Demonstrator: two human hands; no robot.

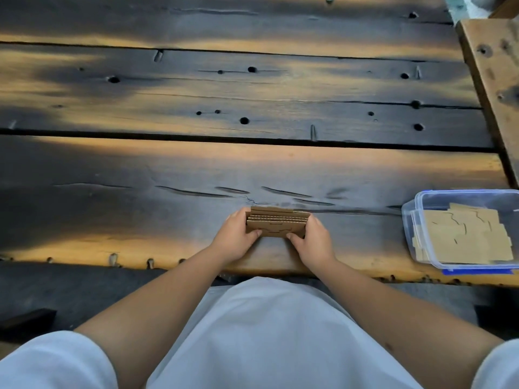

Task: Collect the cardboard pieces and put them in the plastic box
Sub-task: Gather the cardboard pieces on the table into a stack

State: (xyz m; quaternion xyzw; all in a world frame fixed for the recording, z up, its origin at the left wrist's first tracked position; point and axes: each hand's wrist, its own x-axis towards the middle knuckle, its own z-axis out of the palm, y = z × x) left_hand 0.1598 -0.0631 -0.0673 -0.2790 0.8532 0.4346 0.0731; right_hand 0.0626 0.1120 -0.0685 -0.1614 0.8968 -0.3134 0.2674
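Both bare forearms reach forward, the left hand [235,237] and right hand [314,240] facing each other, fingers curled, clamping the cardboard stack [276,222] ends.

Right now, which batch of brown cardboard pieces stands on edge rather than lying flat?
The brown cardboard stack held between the left hand and right hand on the dark wooden table. The pieces in the clear plastic box lie flat.

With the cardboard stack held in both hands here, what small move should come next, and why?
Probably carry the cardboard stack rightward to the plastic box. The left hand and right hand grip it at both ends, edges squared, standing on the wooden table. The box sits open to the right, already holding flat cardboard pieces, and no loose ones show.
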